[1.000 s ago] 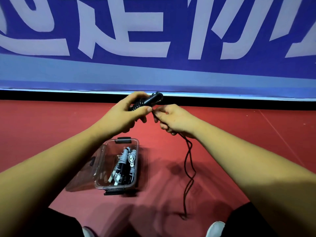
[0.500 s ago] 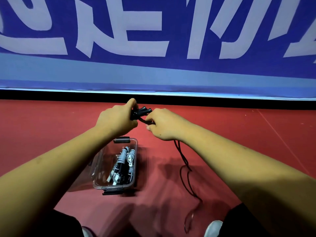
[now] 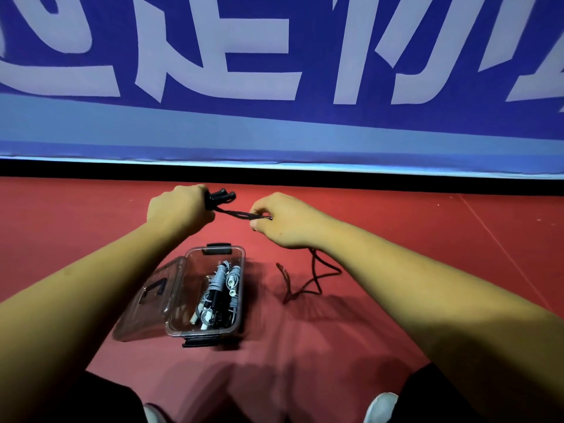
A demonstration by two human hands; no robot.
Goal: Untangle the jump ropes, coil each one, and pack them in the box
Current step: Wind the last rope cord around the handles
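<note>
One clear box [image 3: 210, 326], lower centre, holds coiled ropes [image 3: 220, 293]; left hand [image 3: 177, 210] grips black handles [image 3: 221, 197], right hand [image 3: 282, 221] pinches black rope [image 3: 239, 214]

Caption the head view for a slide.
Left hand grips black handles, right hand pulls cord above open box.

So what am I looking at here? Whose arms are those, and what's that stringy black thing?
There is no machine here. A person wears a camera on their head, so you see their own two arms from above. The left hand grips the two black handles of a jump rope. The right hand pinches the black rope stretched between the hands; the rest of it dangles in loops onto the red floor. Below the arms sits a clear plastic box with its lid open, and a grey-white rope already packed inside. Behind is a blue banner.
</note>
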